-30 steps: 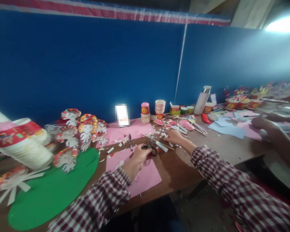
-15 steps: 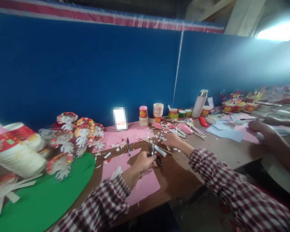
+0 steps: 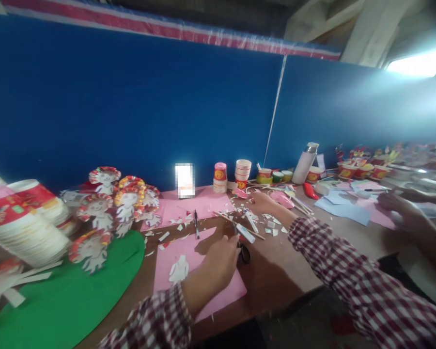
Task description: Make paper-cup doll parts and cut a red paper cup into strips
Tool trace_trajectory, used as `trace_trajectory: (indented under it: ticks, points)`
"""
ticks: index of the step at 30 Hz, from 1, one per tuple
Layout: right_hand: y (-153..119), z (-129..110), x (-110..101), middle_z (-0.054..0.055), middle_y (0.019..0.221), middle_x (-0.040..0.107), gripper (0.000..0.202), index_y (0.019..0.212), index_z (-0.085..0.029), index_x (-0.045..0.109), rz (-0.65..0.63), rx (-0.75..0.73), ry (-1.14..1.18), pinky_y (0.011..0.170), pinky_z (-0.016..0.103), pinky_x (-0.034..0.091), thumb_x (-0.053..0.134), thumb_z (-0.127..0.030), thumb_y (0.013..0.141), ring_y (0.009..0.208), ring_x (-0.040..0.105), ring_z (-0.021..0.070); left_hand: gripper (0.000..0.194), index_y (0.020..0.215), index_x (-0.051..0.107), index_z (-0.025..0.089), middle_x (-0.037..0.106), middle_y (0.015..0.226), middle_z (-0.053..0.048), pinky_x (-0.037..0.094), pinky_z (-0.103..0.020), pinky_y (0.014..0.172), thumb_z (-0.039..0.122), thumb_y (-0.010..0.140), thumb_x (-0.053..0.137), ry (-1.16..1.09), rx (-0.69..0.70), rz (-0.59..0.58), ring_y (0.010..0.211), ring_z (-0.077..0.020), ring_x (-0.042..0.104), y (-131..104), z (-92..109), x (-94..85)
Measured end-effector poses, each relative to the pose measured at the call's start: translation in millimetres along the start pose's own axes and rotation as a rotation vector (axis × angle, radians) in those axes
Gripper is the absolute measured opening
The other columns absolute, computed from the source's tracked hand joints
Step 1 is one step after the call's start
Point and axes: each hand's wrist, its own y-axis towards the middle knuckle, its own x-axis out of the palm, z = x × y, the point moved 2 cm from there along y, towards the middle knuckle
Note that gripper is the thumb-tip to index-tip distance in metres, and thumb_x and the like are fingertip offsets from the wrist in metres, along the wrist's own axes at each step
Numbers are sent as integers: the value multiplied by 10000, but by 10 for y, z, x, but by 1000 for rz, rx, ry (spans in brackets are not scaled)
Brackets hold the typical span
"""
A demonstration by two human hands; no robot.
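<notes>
My left hand (image 3: 218, 259) is closed at the handles of a pair of dark-handled scissors (image 3: 244, 254), whose blades point away from me over the table. Beneath that forearm lies a sheet of pink paper (image 3: 228, 295) with a white paper cutout figure (image 3: 179, 268) on it. My right hand (image 3: 264, 202) reaches into the scraps farther back, its fingers bent together; what they hold, if anything, is hidden. Close by it are a pink paper piece (image 3: 241, 194) and another pink piece (image 3: 282, 199). A glue-stick-like white tube (image 3: 246, 233) and a pen (image 3: 196, 224) lie nearer.
Paper dolls with red-yellow rims (image 3: 129, 199) stand left by a green sheet (image 3: 94, 295) and stacked paper cups (image 3: 25, 237). Behind are more cups (image 3: 242, 169) and a white bottle (image 3: 305, 164). Another person's hands (image 3: 396, 206) work at right over blue paper (image 3: 343, 206).
My left hand, with the scissors, has moved slightly right and lower over the table, uncovering the white cutout. My right hand has moved a little farther back into the scraps. The view has shifted slightly.
</notes>
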Motion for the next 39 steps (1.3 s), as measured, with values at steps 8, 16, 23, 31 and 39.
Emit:
trace_trajectory:
  ticks: [8, 16, 23, 31, 39]
  points:
    - [666, -314, -149, 81, 883, 686, 342, 1058, -142, 616, 148, -39, 50, 597, 228, 374, 577, -361, 797, 764, 618, 180, 327, 1165, 516, 164, 646, 1123, -106, 517, -321, 850, 134, 839, 516, 158, 485, 437, 1024, -195, 610, -446, -190, 73]
    - [1365, -588, -81, 154, 1172, 615, 564, 1270, -99, 467, 272, 106, 184, 709, 265, 451, 564, -414, 812, 956, 618, 221, 315, 1115, 520, 150, 657, 971, -96, 499, -290, 700, 83, 806, 520, 24, 509, 480, 847, -168, 593, -463, -288, -19]
    - [1588, -738, 78, 197, 1171, 597, 618, 1285, -77, 431, 301, 120, 183, 781, 321, 446, 572, -446, 809, 1047, 586, 288, 219, 1051, 518, 140, 643, 916, -89, 478, -292, 640, 139, 834, 487, 89, 498, 426, 777, -174, 569, -463, -301, -69]
    - [1658, -682, 61, 188, 1191, 591, 607, 1306, -96, 411, 379, 106, 217, 761, 303, 452, 560, -400, 802, 1016, 590, 259, 230, 1075, 511, 146, 637, 940, -87, 479, -302, 658, 161, 852, 461, 64, 463, 377, 798, -182, 567, -439, -324, -53]
    - [1497, -655, -226, 163, 1181, 581, 588, 1271, -109, 449, 569, 99, 294, 854, 338, 437, 526, -436, 789, 1036, 557, 254, 234, 1063, 538, 165, 632, 929, -93, 490, -312, 714, 145, 837, 482, -21, 392, 468, 850, -187, 578, -406, -380, -56]
